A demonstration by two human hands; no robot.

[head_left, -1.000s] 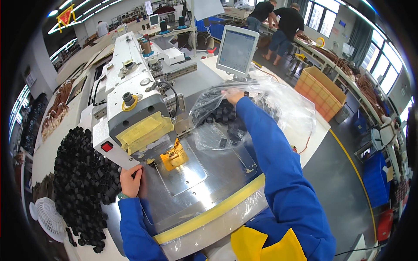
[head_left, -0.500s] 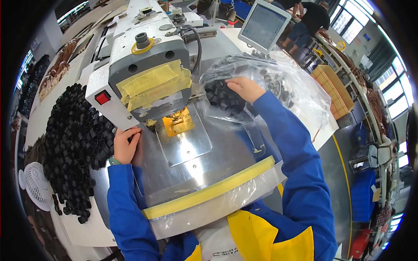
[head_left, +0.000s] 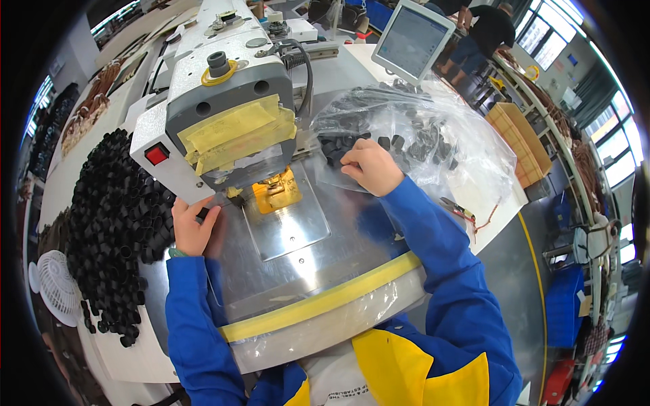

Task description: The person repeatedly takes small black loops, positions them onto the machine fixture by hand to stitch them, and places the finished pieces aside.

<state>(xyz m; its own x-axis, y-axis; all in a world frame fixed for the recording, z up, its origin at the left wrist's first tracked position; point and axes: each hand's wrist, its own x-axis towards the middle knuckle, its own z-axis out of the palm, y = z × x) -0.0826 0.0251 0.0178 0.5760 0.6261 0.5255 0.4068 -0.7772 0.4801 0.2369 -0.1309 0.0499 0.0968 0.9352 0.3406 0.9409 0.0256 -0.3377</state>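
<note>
My left hand is at the left of the sewing machine head, fingers closed around a small black fabric loop. Beside it lies a large pile of similar black loops. My right hand is over the near edge of a clear plastic bag that holds more black loops. Its fingers are curled together in a pinch; whatever they hold is hidden. Between the hands, a golden metal clamp sits under the machine head on the shiny metal plate.
A tablet-like screen stands behind the bag. Small snips with red handles lie at the table's right edge. Yellow tape runs along the front edge. A white fan is at far left. A person bends over in the back right.
My right hand has drawn out of the bag's loops, toward me and slightly down. The bag has shifted, and the snips have come into sight. My left hand has hardly moved.
</note>
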